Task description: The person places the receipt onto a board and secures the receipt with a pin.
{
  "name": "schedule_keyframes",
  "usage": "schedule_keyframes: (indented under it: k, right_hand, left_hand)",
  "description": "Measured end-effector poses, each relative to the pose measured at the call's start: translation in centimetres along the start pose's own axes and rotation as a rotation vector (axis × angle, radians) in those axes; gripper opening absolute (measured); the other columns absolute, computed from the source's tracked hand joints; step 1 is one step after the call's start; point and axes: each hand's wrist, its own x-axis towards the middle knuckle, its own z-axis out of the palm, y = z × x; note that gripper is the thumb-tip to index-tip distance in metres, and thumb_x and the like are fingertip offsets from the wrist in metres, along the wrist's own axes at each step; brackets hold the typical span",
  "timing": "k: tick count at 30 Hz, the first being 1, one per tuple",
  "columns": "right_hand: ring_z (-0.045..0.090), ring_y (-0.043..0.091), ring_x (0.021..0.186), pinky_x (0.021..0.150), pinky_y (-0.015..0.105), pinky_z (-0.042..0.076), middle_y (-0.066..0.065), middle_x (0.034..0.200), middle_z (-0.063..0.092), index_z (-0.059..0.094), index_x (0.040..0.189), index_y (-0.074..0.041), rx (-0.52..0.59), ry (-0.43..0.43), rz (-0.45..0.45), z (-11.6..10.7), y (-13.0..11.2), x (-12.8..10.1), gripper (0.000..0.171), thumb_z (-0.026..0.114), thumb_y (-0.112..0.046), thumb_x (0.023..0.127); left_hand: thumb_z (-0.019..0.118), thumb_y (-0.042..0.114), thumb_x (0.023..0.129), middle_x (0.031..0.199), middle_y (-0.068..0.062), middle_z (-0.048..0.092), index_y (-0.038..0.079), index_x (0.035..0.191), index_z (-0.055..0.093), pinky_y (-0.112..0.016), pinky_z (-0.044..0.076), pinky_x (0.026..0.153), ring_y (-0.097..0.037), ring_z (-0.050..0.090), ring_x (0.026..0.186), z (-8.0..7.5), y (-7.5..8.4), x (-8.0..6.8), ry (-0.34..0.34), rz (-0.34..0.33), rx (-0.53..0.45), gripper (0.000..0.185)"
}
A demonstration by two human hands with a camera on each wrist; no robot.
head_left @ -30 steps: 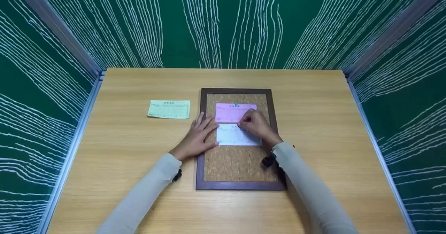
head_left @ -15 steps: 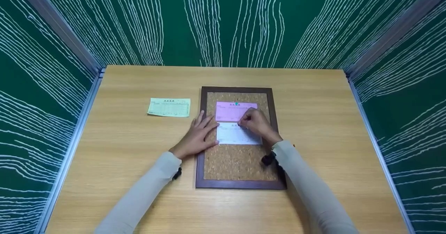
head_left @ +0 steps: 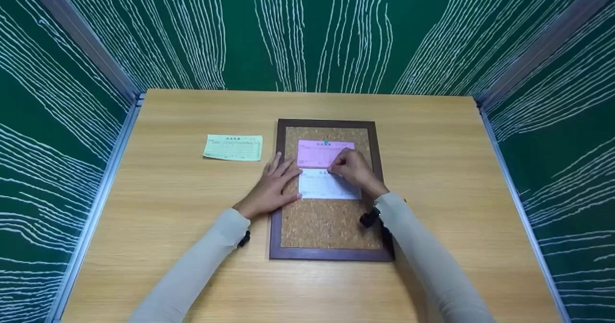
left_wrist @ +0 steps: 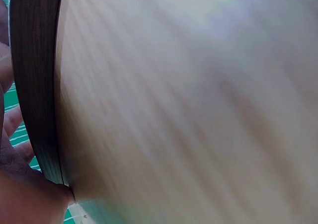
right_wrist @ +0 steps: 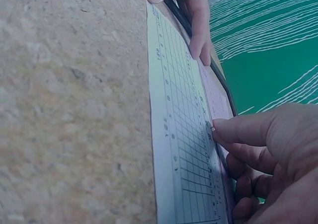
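A white printed slip lies on the framed cork board, just below a pink slip that has a green push pin at its top edge. My right hand pinches a small red push pin between thumb and forefinger at the white slip's upper edge; the fingers hide most of it. With fingers spread, my left hand rests across the board's left frame. Its thumb and a fingertip touch the left edge of the white slip, as the right wrist view also shows.
A pale green printed slip lies on the wooden table, left of the board. Green walls with white wavy lines rise along the table's back and sides. A tiny dark object shows beside the right sleeve.
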Motion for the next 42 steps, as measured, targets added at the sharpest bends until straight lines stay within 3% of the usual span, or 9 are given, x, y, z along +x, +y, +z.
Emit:
schedule_keyframes:
  k: [17,22,35,42]
  right_hand:
    - [0.054,0.019,0.083,0.073,0.030,0.045,0.004,0.086,0.063,0.079,0.081,-0.001,0.030,0.020,0.002,0.0,0.1,0.1,0.012,0.086,-0.002,0.092]
    - [0.057,0.020,0.086,0.075,0.031,0.047,0.006,0.090,0.067,0.081,0.085,-0.001,0.004,0.000,-0.034,-0.1,0.4,0.2,0.009,0.086,-0.003,0.092]
    - [0.059,0.023,0.086,0.079,0.034,0.045,0.006,0.089,0.071,0.083,0.091,-0.005,-0.110,0.006,-0.245,0.1,1.5,-0.2,0.005,0.084,-0.004,0.096]
    - [0.054,0.025,0.096,0.083,0.037,0.043,0.005,0.097,0.070,0.084,0.100,-0.005,-0.225,-0.029,-0.363,-0.2,1.8,-0.2,0.005,0.083,-0.010,0.099]
  left_hand:
    - [0.073,0.046,0.104,0.183,-0.014,0.018,0.015,0.166,0.050,-0.068,0.000,0.133,-0.043,-0.007,0.169,0.0,0.1,0.1,0.004,-0.013,0.005,0.073]
    - [0.072,0.047,0.106,0.183,-0.013,0.019,0.015,0.167,0.049,-0.069,-0.001,0.133,-0.042,-0.008,0.170,0.1,0.1,0.0,0.004,-0.015,0.001,0.073]
    - [0.073,0.046,0.105,0.183,-0.014,0.019,0.014,0.167,0.049,-0.069,-0.001,0.133,-0.042,-0.008,0.170,0.0,0.0,-0.1,0.002,-0.006,-0.005,0.073]
    - [0.073,0.044,0.105,0.183,-0.014,0.019,0.013,0.166,0.050,-0.069,-0.002,0.133,-0.043,-0.008,0.169,0.1,0.0,0.0,0.012,-0.001,-0.004,0.072]
